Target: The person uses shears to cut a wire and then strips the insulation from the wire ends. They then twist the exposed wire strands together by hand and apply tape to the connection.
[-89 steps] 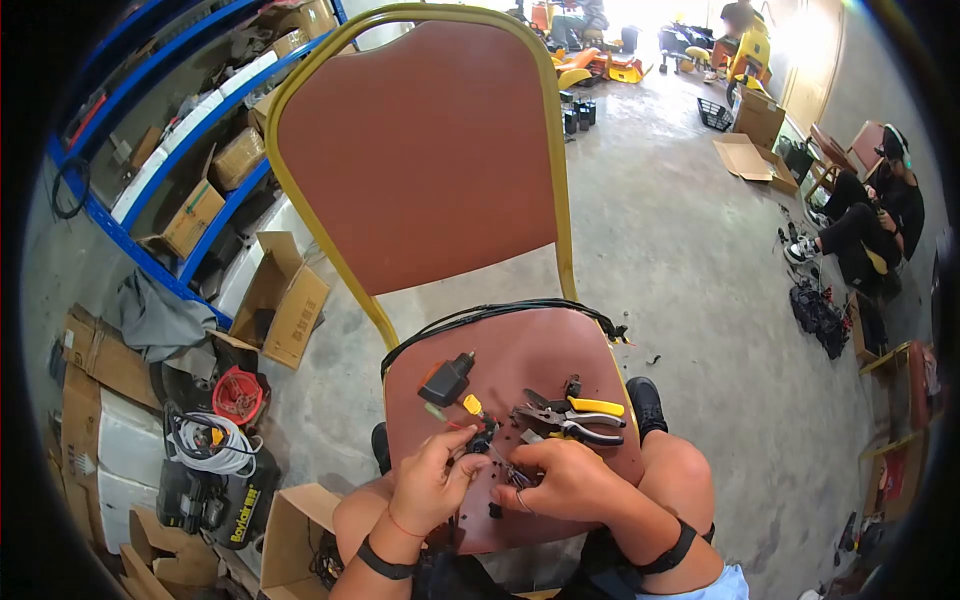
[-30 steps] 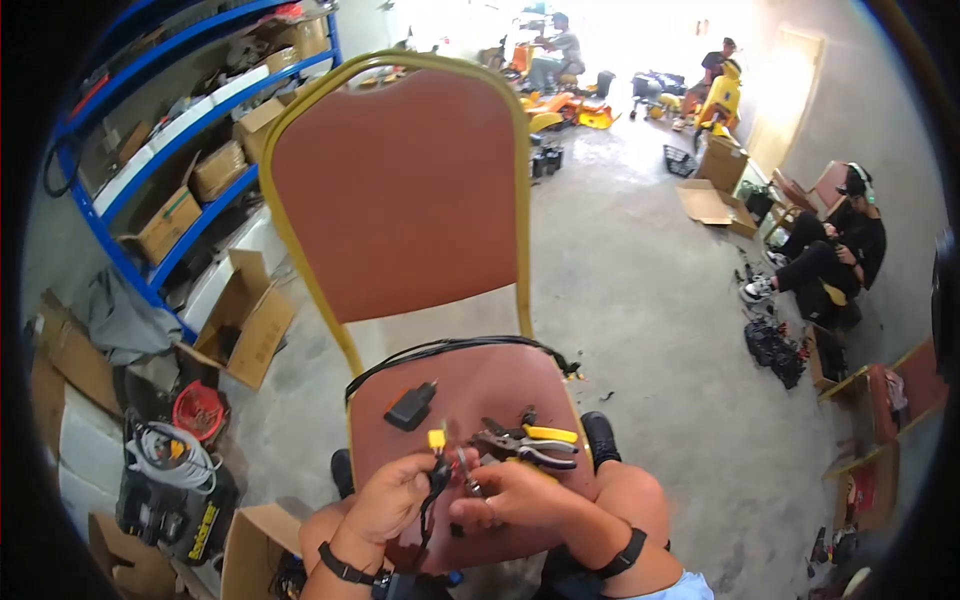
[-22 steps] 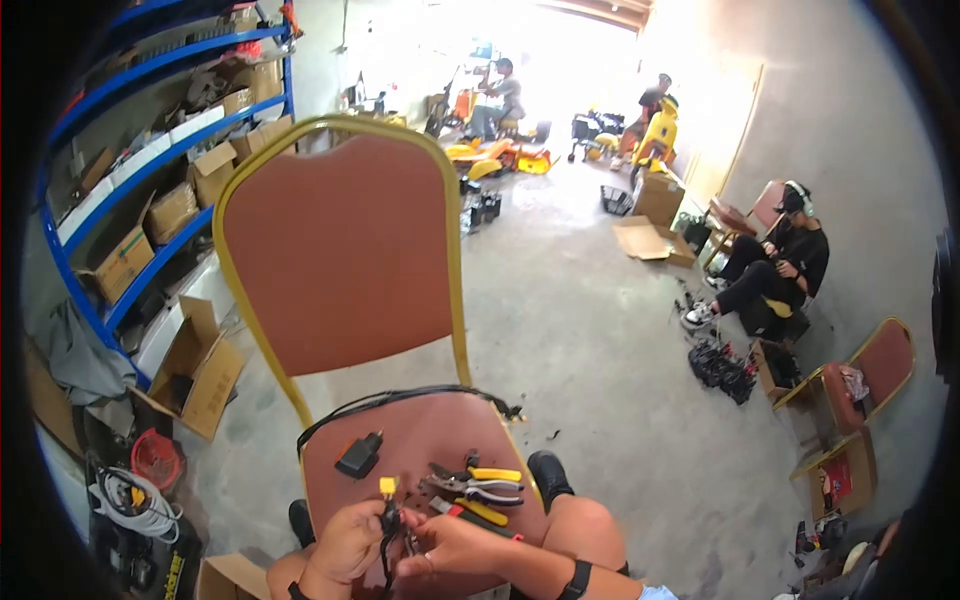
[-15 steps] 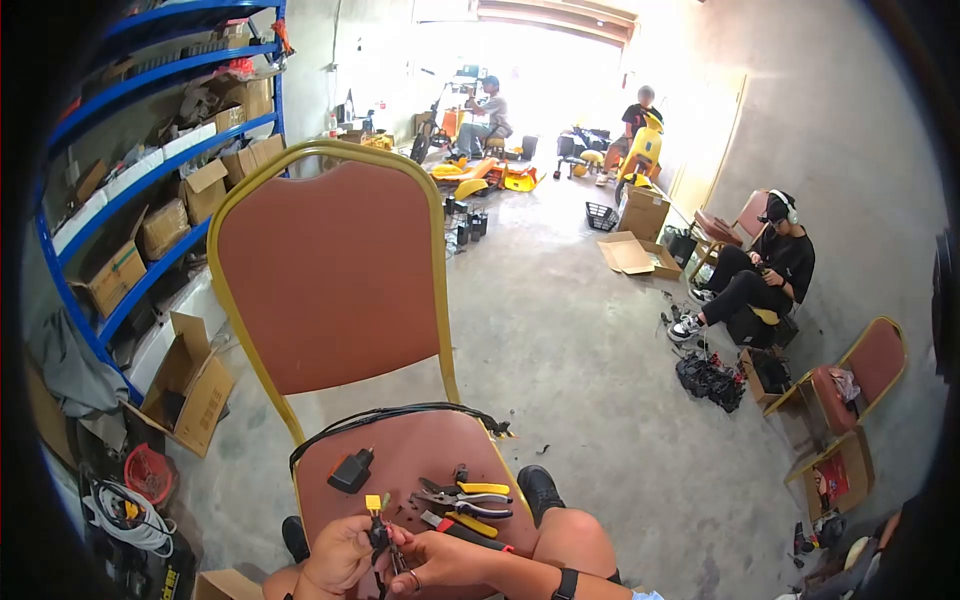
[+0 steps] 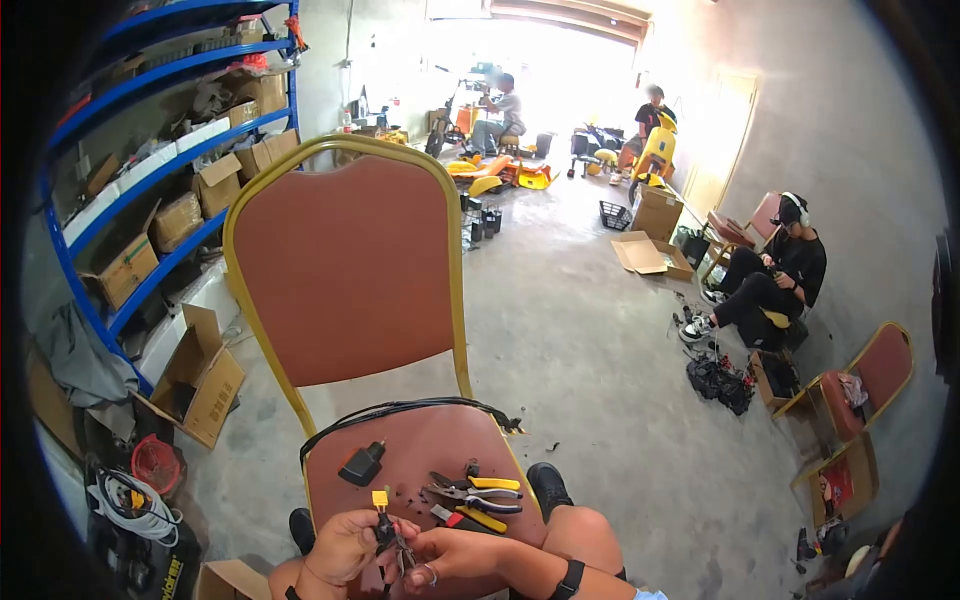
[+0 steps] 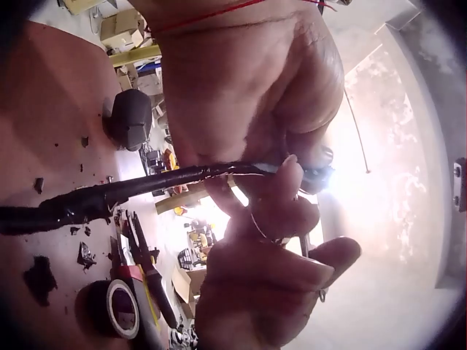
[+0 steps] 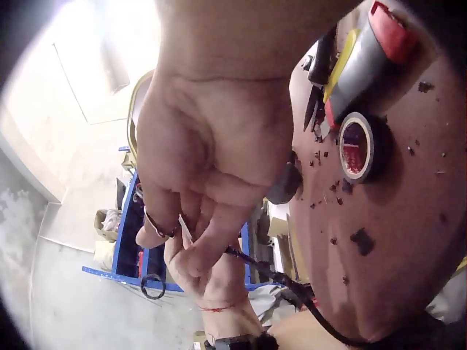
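Note:
My left hand (image 5: 342, 548) pinches a black taped cable (image 6: 146, 184) by the yellow connector (image 5: 380, 498), which points up above the fingers. Close against it, my right hand (image 5: 455, 556) curls round a small metal tool (image 7: 185, 230), mostly hidden by the fingers; its kind cannot be told. In the left wrist view the cable runs from the left edge to the fingertips, tape wrapped along it. On the red seat (image 5: 410, 440) lie pliers (image 5: 478, 494), a red-and-grey tool (image 5: 455, 518), a black adapter (image 5: 362, 464) and, in the right wrist view, a tape roll (image 7: 356, 149).
Black cables (image 5: 400, 406) lie along the seat's rear edge below the chair back (image 5: 345, 270). Dark scraps dot the seat. Blue shelving (image 5: 150, 165) and an open carton (image 5: 200, 385) stand left; a person (image 5: 785, 265) sits at right, two more people farther back.
The view has tilted up, showing more of the room. The yellow connector now stands upright above my left hand, where earlier it was beside the seat's small parts. Both hands stay close together.

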`<action>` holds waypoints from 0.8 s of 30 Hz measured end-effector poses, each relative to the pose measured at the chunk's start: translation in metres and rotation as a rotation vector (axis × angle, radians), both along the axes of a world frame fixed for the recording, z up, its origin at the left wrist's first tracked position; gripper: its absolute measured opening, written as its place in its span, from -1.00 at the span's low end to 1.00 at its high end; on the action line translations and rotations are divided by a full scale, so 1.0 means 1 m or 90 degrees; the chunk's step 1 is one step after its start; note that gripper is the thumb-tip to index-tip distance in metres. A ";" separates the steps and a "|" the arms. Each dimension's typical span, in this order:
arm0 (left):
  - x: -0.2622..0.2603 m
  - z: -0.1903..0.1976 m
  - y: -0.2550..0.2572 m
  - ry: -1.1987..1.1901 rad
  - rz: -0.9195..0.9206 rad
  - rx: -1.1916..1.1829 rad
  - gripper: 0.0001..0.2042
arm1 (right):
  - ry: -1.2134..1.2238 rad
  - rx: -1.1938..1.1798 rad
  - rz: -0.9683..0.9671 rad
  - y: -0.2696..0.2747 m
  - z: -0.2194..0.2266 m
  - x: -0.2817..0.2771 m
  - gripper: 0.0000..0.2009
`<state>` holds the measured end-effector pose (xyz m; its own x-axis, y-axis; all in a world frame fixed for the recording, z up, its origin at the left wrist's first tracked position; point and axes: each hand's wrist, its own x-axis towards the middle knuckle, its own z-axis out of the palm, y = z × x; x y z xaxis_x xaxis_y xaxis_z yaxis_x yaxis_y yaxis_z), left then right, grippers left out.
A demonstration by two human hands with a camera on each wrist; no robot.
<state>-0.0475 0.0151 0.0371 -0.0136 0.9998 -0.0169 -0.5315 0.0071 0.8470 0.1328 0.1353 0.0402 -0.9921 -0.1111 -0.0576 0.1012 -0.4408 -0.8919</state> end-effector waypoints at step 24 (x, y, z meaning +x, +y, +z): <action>-0.031 0.008 -0.012 -0.069 0.196 -0.147 -0.66 | -0.160 0.727 -0.397 0.036 -0.005 -0.002 -0.69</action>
<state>-0.0783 0.0027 0.0455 -0.2972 0.9194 -0.2577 -0.6242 0.0171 0.7810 0.1311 0.1716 0.0351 -0.8078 0.5895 -0.0014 0.3722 0.5082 -0.7767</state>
